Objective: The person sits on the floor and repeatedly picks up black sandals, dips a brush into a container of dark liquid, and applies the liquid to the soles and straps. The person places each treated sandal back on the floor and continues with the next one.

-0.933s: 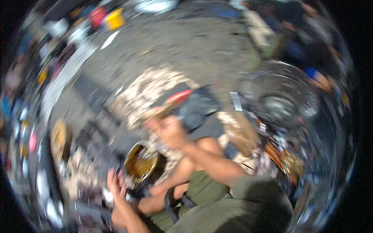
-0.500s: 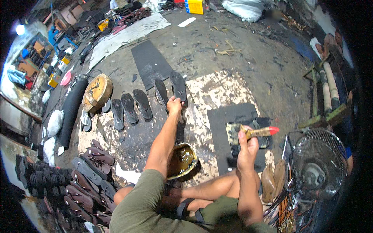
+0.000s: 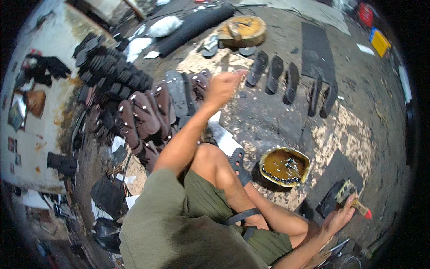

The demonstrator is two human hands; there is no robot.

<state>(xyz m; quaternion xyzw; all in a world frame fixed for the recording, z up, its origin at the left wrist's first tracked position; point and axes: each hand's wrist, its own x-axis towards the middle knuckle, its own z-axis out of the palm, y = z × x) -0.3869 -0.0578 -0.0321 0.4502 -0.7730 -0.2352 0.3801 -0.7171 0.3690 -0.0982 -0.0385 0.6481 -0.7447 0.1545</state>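
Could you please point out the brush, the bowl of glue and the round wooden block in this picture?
brush (image 3: 356,204): head view, on its handle in the right hand.
bowl of glue (image 3: 268,156): head view, on its yellow rim.
round wooden block (image 3: 246,31): head view, on its top face.

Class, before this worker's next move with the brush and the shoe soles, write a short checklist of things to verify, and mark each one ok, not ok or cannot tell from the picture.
1. Right hand grips the brush: ok, fingers closed round the handle.
2. Bowl of brown glue within reach and upright: ok, it sits on the floor beside the knee.
3. Left hand holds a sole: cannot tell, the hand is blurred above the brown soles.
4. Black soles laid out apart in a row: ok.
5. Brush loaded with glue: cannot tell.
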